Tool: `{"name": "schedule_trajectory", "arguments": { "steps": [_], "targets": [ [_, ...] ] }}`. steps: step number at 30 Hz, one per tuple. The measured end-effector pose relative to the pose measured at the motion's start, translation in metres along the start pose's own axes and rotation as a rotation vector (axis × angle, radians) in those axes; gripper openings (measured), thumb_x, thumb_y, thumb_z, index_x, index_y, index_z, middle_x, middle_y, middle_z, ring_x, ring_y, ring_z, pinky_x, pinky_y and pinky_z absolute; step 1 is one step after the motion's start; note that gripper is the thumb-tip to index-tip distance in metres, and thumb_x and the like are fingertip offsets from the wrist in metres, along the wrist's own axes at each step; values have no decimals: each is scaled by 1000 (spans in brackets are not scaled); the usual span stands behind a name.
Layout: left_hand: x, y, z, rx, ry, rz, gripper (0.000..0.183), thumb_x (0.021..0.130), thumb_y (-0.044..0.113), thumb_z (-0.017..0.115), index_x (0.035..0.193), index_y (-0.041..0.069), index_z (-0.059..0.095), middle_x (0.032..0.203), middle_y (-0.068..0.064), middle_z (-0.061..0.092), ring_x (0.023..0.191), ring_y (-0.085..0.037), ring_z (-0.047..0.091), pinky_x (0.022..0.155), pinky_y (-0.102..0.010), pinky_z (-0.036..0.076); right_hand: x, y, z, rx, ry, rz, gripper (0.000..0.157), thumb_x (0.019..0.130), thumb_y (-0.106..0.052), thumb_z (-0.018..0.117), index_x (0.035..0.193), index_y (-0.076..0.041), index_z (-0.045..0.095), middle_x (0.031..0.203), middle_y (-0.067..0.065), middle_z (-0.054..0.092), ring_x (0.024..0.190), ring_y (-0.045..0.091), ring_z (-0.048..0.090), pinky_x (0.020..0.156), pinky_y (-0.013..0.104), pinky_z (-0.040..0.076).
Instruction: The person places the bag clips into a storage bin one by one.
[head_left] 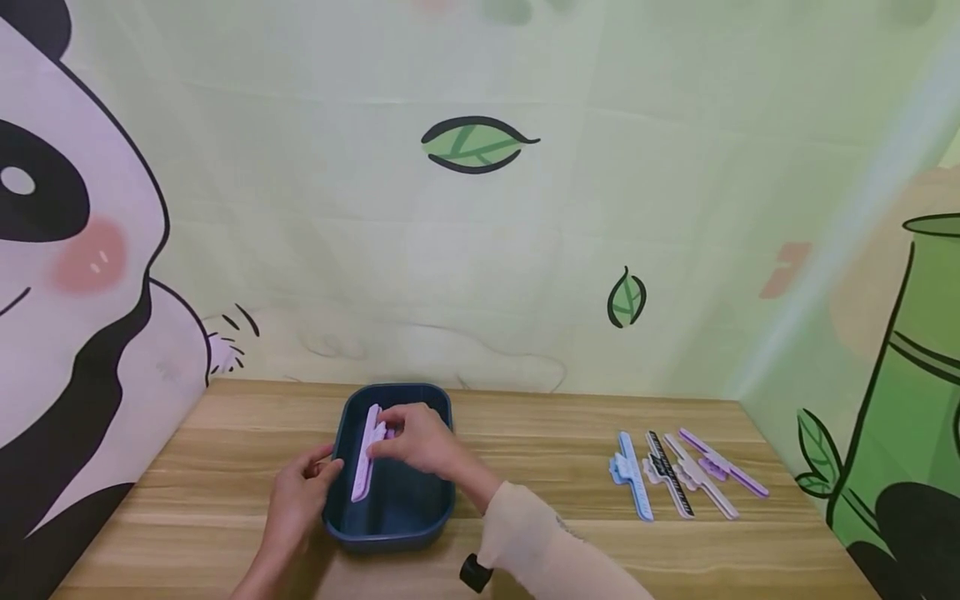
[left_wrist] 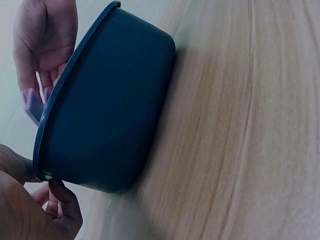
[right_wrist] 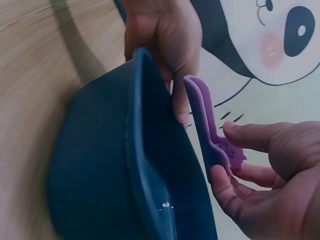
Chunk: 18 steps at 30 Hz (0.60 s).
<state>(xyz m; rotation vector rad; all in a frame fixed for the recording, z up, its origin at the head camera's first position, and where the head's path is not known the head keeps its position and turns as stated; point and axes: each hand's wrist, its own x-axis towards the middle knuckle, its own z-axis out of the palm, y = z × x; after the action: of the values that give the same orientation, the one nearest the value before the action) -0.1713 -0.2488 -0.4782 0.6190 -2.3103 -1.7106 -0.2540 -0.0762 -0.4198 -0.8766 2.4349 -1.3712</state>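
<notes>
A dark blue plastic bin (head_left: 390, 543) stands on the table at left of centre. At its left rim, my left hand (head_left: 297, 498) holds the bin, with the thumb over the edge and the fingers outside. Between thumb and fingers, my right hand (head_left: 422, 437) pinches a purple sealing clip (head_left: 362, 471) by its scalloped handle. The long bar of this clip is over the bin's opening, near the left side. In the right wrist view the purple clip (right_wrist: 200, 112) appears above the rim, apart from the bin's floor.
To the right on the wooden table (head_left: 540, 467) lie a blue clip (head_left: 636, 483), a black-and-white clip (head_left: 672, 479), a pale clip (head_left: 708, 483) and another purple clip (head_left: 731, 468), side by side. Behind the table hangs a printed panda backdrop (head_left: 480, 250).
</notes>
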Motion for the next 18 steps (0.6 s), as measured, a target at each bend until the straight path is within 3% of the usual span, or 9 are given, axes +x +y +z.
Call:
{"name": "schedule_trajectory", "arguments": {
  "steps": [12, 18],
  "targets": [
    [0, 1, 0, 8, -11, -12, 40, 104, 14, 62, 139, -5, 59, 111, -24, 61, 96, -33, 55, 70, -26, 48, 10, 3, 11, -243, -66, -13, 42, 87, -18, 84, 122, 1, 73, 86, 0, 64, 74, 9, 53, 63, 18, 45],
    [-1, 2, 0, -6, -13, -9, 41, 104, 14, 62, 139, -6, 59, 109, -24, 61, 94, -32, 56, 67, -25, 48, 12, 0, 15, -274, -83, -24, 39, 88, -17, 84, 121, 1, 73, 86, 1, 63, 74, 9, 52, 63, 19, 44]
  ]
}}
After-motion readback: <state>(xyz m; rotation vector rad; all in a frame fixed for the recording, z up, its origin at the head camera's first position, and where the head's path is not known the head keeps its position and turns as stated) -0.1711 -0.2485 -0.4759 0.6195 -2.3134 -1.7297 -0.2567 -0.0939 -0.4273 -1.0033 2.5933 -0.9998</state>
